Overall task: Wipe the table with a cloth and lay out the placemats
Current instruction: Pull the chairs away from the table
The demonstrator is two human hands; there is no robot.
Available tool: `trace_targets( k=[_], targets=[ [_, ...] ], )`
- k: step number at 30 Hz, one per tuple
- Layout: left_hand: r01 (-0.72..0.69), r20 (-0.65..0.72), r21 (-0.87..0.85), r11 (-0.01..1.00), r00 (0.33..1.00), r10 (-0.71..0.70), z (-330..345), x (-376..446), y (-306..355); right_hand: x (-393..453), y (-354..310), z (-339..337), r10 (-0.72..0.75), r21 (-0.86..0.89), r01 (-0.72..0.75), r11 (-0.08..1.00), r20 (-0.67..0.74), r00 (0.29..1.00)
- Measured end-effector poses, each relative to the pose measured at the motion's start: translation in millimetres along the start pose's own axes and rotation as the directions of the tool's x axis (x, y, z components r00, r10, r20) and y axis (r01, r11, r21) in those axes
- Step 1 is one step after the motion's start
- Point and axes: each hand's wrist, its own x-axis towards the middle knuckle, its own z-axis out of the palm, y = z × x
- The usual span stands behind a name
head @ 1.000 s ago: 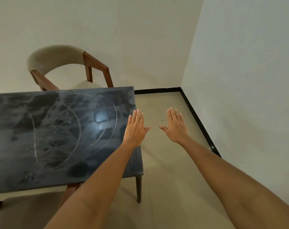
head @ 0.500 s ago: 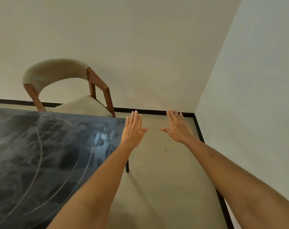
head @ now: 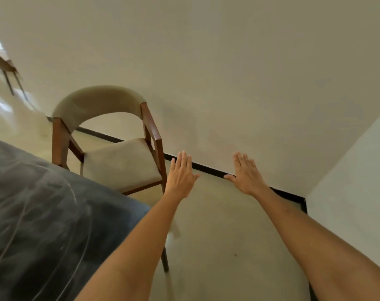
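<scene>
Both hands are raised in front of the person with palms down, fingers straight and close together, thumbs out; neither holds anything. The left hand (head: 180, 177) hangs beyond the corner of the dark grey marbled stone-look table (head: 43, 224), in front of the chair's near leg; the right hand (head: 246, 178) hangs over bare beige floor (head: 217, 235), near the black skirting strip (head: 286, 195) at the wall. The two hands are apart and touch nothing.

The table occupies the lower left of the view, tilted by the camera angle. Its surface shows pale curved streaks — smears or scratches, which cannot be told apart here. A wooden armchair with beige padded seat and curved back (head: 111, 148) stands just beyond the table's far edge.

No cloth and no placemats are in view. Judged from this, wiping has not begun in any visible way, and the materials lie somewhere outside the frame.

Risks noted:
- The view points toward the wall corner, not the table — a reach made now could miss the tabletop or strike the chair arm just beside the left hand.
- If the streaks are wet residue, mats laid over them would trap it.
- The table corner sits under the left forearm; a quick downward move could knock against it.
</scene>
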Motion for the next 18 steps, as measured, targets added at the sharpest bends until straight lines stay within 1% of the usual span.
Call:
trace_targets(
  k=[1,5,8,11,14,18],
  targets=[
    [0.023,0.007,0.001,1.0,1.0,-0.023,1.3,16.2,-3.2,21.3,6.0,-1.6,-0.014,0.006,0.014,1.0,0.008,1.0],
    [0.139,0.006,-0.026,0.99,0.99,-0.138,3.2,94.0,-21.6,116.3,18.9,-17.1,-0.142,0.048,0.143,0.989,-0.029,0.989],
    [0.194,-0.003,0.003,0.981,0.981,-0.194,4.1,148.4,-37.1,183.4,23.6,-26.3,-0.207,0.007,0.208,0.978,-0.024,0.978],
    [0.284,-0.004,0.003,0.959,0.959,-0.284,8.9,202.2,-53.6,260.1,25.1,-28.9,-0.27,0.0,0.27,0.963,-0.02,0.963],
    [0.378,-0.016,-0.002,0.926,0.926,-0.378,17.5,255.2,-73.8,337.9,21.0,-28.3,-0.357,0.003,0.357,0.934,-0.003,0.934],
    [0.535,-0.012,-0.067,0.842,0.844,-0.536,22.4,313.3,-101.0,430.1,7.5,-35.4,-0.508,-0.029,0.508,0.861,0.021,0.861]
  ],
)
